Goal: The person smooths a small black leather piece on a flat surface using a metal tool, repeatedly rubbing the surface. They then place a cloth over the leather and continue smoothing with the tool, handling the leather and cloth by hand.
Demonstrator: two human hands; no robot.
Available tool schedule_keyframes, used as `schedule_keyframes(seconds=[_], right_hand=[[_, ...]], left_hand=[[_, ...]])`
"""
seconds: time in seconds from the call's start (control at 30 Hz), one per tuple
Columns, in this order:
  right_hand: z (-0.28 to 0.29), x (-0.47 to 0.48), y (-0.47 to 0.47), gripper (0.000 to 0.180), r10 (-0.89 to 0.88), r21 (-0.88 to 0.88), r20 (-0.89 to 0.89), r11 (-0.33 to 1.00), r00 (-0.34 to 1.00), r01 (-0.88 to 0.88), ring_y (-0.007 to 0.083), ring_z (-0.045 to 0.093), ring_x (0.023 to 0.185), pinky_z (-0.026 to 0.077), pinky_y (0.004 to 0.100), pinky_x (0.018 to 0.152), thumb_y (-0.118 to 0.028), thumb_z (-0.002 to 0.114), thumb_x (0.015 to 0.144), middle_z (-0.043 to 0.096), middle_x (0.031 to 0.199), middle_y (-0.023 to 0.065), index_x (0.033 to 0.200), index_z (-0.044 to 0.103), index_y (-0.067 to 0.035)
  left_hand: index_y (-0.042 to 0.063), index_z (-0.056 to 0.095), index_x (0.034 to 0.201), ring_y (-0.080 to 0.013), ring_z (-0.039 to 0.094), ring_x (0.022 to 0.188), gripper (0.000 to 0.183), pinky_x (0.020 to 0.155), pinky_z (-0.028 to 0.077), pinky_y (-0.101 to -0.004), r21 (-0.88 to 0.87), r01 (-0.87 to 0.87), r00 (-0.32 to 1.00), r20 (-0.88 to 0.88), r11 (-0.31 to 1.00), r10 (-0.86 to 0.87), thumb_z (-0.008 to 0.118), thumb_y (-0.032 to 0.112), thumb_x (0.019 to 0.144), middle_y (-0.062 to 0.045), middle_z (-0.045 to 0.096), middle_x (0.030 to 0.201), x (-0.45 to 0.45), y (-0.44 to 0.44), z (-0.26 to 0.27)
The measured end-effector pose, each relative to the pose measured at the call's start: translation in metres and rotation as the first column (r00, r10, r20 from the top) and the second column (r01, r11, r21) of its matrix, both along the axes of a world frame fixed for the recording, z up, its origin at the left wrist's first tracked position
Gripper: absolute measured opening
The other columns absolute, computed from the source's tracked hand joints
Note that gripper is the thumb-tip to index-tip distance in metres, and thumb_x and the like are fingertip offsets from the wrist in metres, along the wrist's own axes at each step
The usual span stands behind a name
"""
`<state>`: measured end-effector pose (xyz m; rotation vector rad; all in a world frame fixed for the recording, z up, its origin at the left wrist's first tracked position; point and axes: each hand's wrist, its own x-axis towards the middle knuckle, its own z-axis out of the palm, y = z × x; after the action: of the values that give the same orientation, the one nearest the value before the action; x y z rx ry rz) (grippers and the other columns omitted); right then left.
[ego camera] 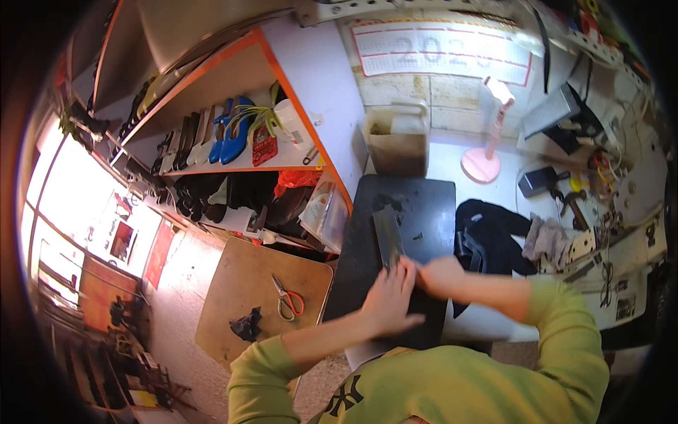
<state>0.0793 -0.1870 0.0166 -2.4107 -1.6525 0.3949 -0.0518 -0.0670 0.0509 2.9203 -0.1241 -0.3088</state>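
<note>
A long, flat grey-green bar (388, 233) lies on a black board (360, 265) in front of me; its exact kind is unclear. My left hand (389, 297) has its fingertips at the near end of the bar, with the thumb stretched out to the right. Beside it, my right hand (440, 276) is blurred, its fingers bent and close to the left fingertips. Motion blur hides whatever may be between the fingers. Around the bar's far end spreads a dark patch (389, 202), and a small dark bit (418, 236) lies to the right.
A plastic bin (397, 148) stands behind the board, with a pink lamp (481, 164) farther right. Dark cloth (490, 233), a grey rag (548, 241) and a hammer (574, 209) lie rightward. Red-handled scissors (290, 303) and a black scrap (246, 324) rest on a brown table (222, 302).
</note>
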Motion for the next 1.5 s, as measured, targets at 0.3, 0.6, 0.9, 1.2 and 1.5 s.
schedule_keyframes(seconds=[0.3,0.6,0.9,1.2,1.5], right_hand=[[-0.003,0.026,0.031,0.033,-0.089,0.164,0.023,0.983,0.996,0.085,0.0351,0.067,0.070,0.054,0.0463,0.062,-0.027,0.053,0.089,0.069,0.078,0.0152,0.116,0.057,-0.009],[-0.014,0.054,0.058,0.033,-0.196,0.103,0.056,0.976,0.979,0.190,0.0325,0.070,0.076,0.055,0.0449,0.063,-0.029,0.052,0.091,0.071,0.088,0.0140,0.117,0.053,-0.010],[-0.003,0.026,0.014,0.035,0.030,0.051,-0.021,0.998,0.999,-0.029,0.0352,0.069,0.070,0.053,0.0486,0.062,-0.039,0.045,0.095,0.069,0.076,0.0155,0.124,0.054,-0.021],[-0.003,0.020,0.020,0.033,-0.033,0.104,-0.062,0.994,0.998,0.039,0.0335,0.069,0.077,0.054,0.0452,0.062,-0.035,0.054,0.090,0.070,0.083,0.0145,0.119,0.053,-0.019],[-0.012,0.044,0.057,0.025,-0.170,0.147,-0.013,0.974,0.985,0.170,0.0346,0.069,0.077,0.054,0.0462,0.063,-0.030,0.053,0.087,0.070,0.085,0.0157,0.099,0.064,-0.011]], left_hand=[[-0.011,0.007,0.146,-0.0309,0.039,0.136,0.116,0.113,0.017,-0.0598,0.022,-0.149,0.988,0.031,0.989,0.149,0.071,0.052,0.074,-0.019,0.039,0.147,0.041,0.021,-0.001],[-0.010,0.000,0.147,-0.0297,0.042,0.133,0.121,0.114,0.018,-0.0545,0.012,-0.268,0.942,0.211,0.963,0.259,0.071,0.054,0.072,-0.021,0.041,0.144,0.080,0.039,-0.008],[-0.012,0.006,0.146,-0.0331,0.032,0.139,0.118,0.113,0.023,-0.0539,0.038,-0.006,0.999,-0.047,0.999,0.008,0.069,0.058,0.075,-0.027,0.028,0.150,0.024,0.019,-0.008],[-0.008,0.012,0.145,-0.0383,0.049,0.124,0.110,0.113,0.024,-0.0503,-0.140,-0.182,0.980,-0.102,0.973,0.168,0.078,0.038,0.070,-0.024,0.052,0.130,0.028,0.017,0.006],[-0.011,0.013,0.145,-0.0437,0.053,0.115,0.107,0.106,0.034,-0.0481,0.023,-0.278,0.926,0.273,0.960,0.261,0.072,0.042,0.074,-0.025,0.051,0.132,0.059,0.028,-0.014]])
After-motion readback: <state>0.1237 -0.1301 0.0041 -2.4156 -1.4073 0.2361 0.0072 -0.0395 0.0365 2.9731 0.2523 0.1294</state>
